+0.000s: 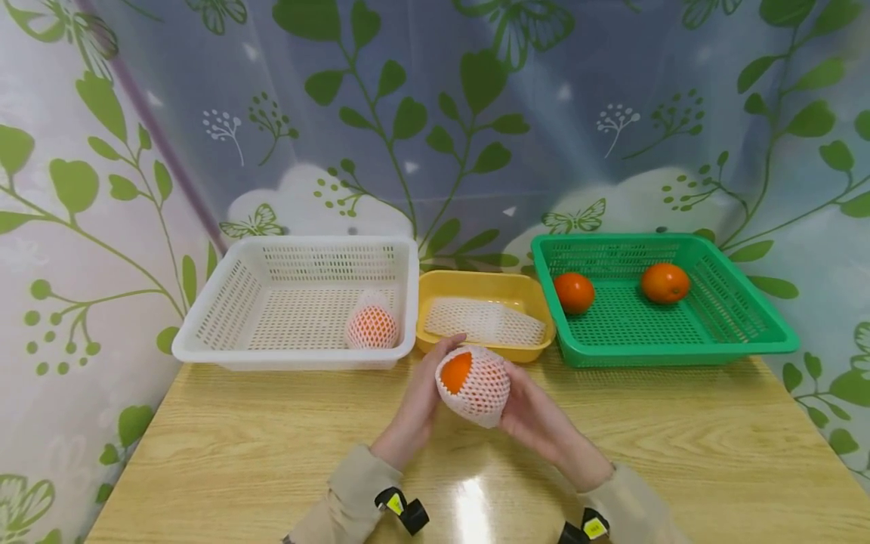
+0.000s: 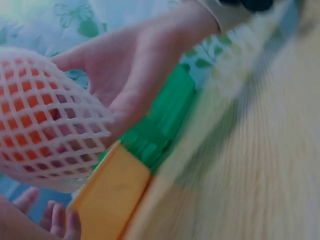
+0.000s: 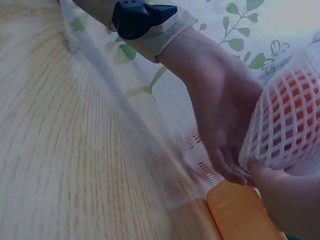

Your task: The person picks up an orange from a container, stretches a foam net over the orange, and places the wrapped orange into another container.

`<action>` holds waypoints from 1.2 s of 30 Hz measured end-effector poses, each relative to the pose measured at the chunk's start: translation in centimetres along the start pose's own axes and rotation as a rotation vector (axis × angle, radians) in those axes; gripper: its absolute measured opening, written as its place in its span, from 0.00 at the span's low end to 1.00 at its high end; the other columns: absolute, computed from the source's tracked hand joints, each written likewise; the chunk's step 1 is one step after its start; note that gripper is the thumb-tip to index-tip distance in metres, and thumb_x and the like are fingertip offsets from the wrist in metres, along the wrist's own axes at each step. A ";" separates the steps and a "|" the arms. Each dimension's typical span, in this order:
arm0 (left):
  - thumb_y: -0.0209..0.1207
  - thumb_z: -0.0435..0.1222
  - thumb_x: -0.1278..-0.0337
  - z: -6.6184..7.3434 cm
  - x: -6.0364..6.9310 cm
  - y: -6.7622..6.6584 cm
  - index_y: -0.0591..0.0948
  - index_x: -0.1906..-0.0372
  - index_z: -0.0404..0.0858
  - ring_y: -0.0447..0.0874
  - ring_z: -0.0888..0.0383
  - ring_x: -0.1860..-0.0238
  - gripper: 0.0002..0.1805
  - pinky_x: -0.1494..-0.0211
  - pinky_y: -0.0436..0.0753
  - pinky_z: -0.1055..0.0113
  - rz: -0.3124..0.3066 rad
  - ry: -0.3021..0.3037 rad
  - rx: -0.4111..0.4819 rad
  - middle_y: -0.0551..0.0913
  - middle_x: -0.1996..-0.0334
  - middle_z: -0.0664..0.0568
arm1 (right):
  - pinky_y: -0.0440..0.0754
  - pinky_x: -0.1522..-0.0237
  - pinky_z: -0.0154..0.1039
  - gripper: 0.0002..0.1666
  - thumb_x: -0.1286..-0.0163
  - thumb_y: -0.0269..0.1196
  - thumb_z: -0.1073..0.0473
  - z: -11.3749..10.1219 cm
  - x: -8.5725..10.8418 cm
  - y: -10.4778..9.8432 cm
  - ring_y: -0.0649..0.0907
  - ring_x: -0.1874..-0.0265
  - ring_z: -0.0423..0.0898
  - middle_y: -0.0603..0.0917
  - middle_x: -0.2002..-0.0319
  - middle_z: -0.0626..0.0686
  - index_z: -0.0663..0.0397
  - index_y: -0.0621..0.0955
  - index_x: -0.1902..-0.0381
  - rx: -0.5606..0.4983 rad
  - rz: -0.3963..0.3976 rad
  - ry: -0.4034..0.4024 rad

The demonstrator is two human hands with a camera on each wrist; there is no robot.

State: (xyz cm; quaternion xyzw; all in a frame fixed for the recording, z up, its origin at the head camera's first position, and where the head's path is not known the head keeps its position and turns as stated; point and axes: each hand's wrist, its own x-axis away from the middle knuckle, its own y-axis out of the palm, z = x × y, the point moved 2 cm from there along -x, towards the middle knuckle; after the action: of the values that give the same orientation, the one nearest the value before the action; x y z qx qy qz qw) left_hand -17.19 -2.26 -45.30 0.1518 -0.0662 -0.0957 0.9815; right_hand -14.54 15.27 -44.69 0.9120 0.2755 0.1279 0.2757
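Note:
An orange fruit in a white foam net sleeve is held between both hands above the table, part of its bare skin showing at the net's open end. My left hand holds it from the left. On the other side my right hand grips the net; in the right wrist view its thumb presses the net's edge. Most fingertips are hidden behind the fruit in the head view. Behind the hands, a yellow basket contains flat empty foam nets.
At the left stands a white basket with one netted orange. The green basket at the right contains two bare oranges, one near its left wall and another farther right. All stand on a wooden table before a patterned curtain.

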 end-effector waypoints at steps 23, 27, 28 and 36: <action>0.61 0.39 0.31 1.3 0.8 0.7 0.65 0.28 0.37 0.80 0.57 0.48 0.32 0.43 0.82 0.64 -0.044 0.299 -0.141 0.77 0.41 0.40 | 0.78 0.42 0.34 0.25 0.16 0.48 0.51 0.1 -0.5 -0.4 0.78 0.44 0.40 0.74 0.40 0.48 0.54 0.61 0.29 0.245 0.338 -0.127; 0.61 0.41 0.31 0.9 0.7 0.5 0.68 0.31 0.34 0.81 0.59 0.50 0.29 0.44 0.82 0.65 0.003 0.272 -0.167 0.80 0.46 0.40 | 0.79 0.43 0.38 0.34 0.20 0.55 0.56 0.0 -0.5 -0.5 0.76 0.39 0.47 0.66 0.31 0.55 0.45 0.56 0.22 0.395 0.330 -0.161; 0.61 0.41 0.31 0.9 0.7 0.5 0.69 0.32 0.34 0.81 0.58 0.50 0.29 0.43 0.82 0.65 0.005 0.264 -0.176 0.80 0.46 0.40 | 0.78 0.41 0.39 0.38 0.21 0.57 0.56 0.0 -0.4 -0.5 0.75 0.36 0.50 0.63 0.28 0.57 0.44 0.54 0.20 0.430 0.307 -0.159; 0.58 0.46 0.27 1.0 0.8 0.6 0.67 0.27 0.38 0.79 0.51 0.41 0.31 0.34 0.77 0.58 -0.026 0.230 -0.258 0.80 0.41 0.42 | 0.79 0.38 0.44 0.47 0.27 0.65 0.58 0.4 -0.6 -0.1 0.71 0.31 0.60 0.59 0.23 0.61 0.49 0.54 0.19 0.500 0.264 -0.160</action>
State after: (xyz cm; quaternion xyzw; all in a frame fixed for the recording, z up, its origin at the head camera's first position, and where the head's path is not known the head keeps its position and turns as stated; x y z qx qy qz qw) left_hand -16.42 -2.16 -44.06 0.0355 0.0616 -0.0979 0.9926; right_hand -14.93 14.87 -45.13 0.9868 0.1547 0.0187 0.0443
